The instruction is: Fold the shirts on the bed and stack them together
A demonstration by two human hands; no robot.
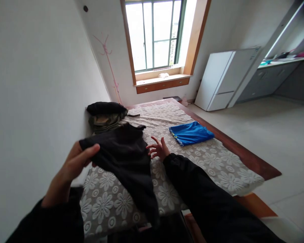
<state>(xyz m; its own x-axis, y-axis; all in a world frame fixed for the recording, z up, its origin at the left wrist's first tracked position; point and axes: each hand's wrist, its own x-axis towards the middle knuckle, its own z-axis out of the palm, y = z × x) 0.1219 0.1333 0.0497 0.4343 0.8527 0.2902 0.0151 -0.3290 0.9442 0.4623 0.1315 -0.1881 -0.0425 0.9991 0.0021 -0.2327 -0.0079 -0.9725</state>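
Observation:
My left hand (77,158) grips a corner of a black garment (124,152), thumb on top. The cloth hangs loosely from that hand across the bed, with its lower end dropping toward the near edge. What sort of garment it is does not show. Beside its right edge, my right hand (159,148) has its fingers spread and holds nothing; whether a fingertip touches the cloth I cannot tell. A folded blue garment (192,133) with white lettering along one edge lies flat to the right.
Folded dark clothes (105,116) are piled against the wall at the left. The flowered bedspread (101,206) covers a bed with a reddish wooden edge (243,155). Beyond stand a pink coat rack (108,60), a window (154,37) and a white fridge (225,77).

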